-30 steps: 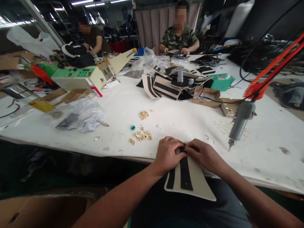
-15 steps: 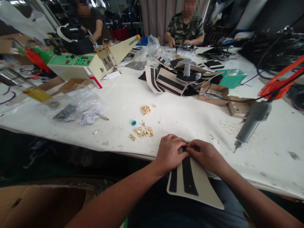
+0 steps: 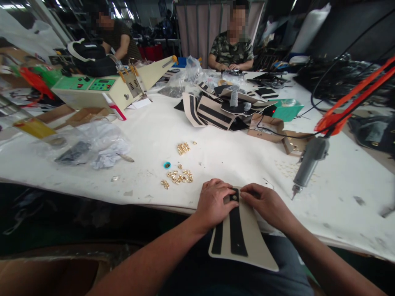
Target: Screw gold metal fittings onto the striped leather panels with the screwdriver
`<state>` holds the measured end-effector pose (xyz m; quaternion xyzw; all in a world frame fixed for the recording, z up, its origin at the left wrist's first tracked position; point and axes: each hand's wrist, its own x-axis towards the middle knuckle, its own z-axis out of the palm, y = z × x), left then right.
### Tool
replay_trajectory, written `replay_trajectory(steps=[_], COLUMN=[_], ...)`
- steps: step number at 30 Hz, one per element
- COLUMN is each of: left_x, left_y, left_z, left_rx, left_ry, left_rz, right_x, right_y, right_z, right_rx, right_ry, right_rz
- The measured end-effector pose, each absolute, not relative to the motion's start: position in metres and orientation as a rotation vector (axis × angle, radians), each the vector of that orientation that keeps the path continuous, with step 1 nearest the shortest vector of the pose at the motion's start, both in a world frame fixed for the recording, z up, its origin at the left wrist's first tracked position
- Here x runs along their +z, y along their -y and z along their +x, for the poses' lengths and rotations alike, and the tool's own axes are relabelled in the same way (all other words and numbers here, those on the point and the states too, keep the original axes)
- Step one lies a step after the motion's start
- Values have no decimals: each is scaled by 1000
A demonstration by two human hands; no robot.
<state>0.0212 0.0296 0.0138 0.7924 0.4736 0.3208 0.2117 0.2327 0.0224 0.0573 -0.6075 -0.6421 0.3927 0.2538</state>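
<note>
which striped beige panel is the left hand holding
The nearest panel, extending off the table, gripped near its top by the left hand; the other striped panels lie heaped farther back.

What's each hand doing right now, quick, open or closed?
Left hand: closed, holding the flat beige panel with two long black strips.
Right hand: half-curled at the panel's far end; whether it holds anything can't be told.
</note>
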Motion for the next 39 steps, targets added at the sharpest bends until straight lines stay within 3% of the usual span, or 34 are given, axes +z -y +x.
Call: replay_trajectory(steps=[8,17,27,39], left_x=[13,10,13,18], left_y=[-34,-30,-29,-27], left_z=[23,23,24,22], left_rx=[922,890,876,852], left_ry=[-1341,-1336,-1330,-1313], left_rz=[2198,2199,2181,2187], right_x=[79,65,97,69], right_y=[-20,-81,-42,-37], right_z=[320,351,233,184], right_rx=[87,813,987,882], right_ry=[1123,746,955,1147], right_rz=[-1751,-1522,-992,-1076])
